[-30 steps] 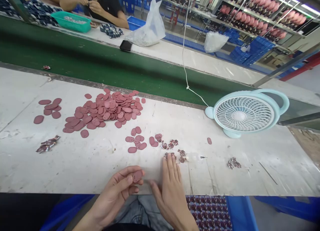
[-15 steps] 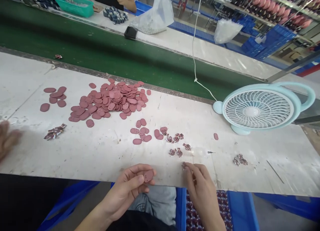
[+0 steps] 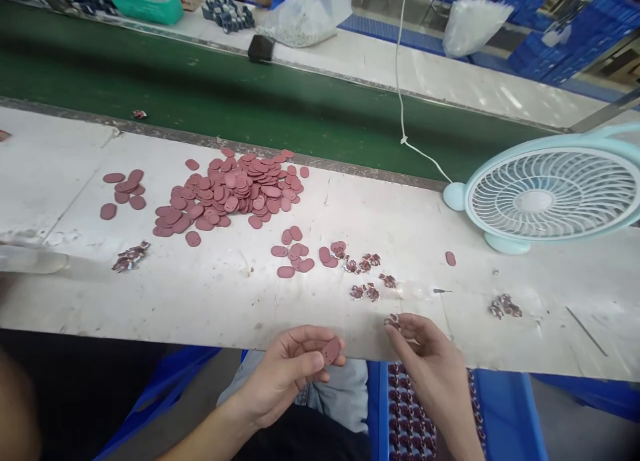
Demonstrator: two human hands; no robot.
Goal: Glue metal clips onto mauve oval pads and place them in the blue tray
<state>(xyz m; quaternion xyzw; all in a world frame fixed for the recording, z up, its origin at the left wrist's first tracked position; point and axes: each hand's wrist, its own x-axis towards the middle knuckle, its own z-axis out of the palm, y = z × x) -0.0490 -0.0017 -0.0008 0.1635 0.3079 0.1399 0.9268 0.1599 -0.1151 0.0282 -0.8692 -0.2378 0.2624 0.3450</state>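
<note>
My left hand (image 3: 293, 371) pinches a flat maroon oval piece (image 3: 331, 350) with tiny holes, held over the table's front edge. My right hand (image 3: 437, 364) has a small maroon-and-white ornate piece (image 3: 393, 322) between thumb and fingertips, just above the white tabletop. Several like pieces (image 3: 369, 261) lie loose beyond it. Beside them is a clear bottle (image 3: 413, 290) with a dark needle tip. Loose ovals (image 3: 295, 251) are scattered farther left, and a large heap of ovals (image 3: 235, 191) sits toward the back.
A light-blue fan (image 3: 537, 201) stands at the right, its white cord (image 3: 400, 81) running upward. A blue tray (image 3: 513, 414) below the edge holds rows of maroon pieces. Behind runs a green belt (image 3: 320, 108). A second clear bottle (image 3: 33, 260) is at far left. A thin rod (image 3: 587, 331) lies right.
The view has shifted, so the table's contents appear farther left-to-right. My right hand has turned and the ornate piece now shows more fully. At far left, another person's hand gave way to a clear bottle.
</note>
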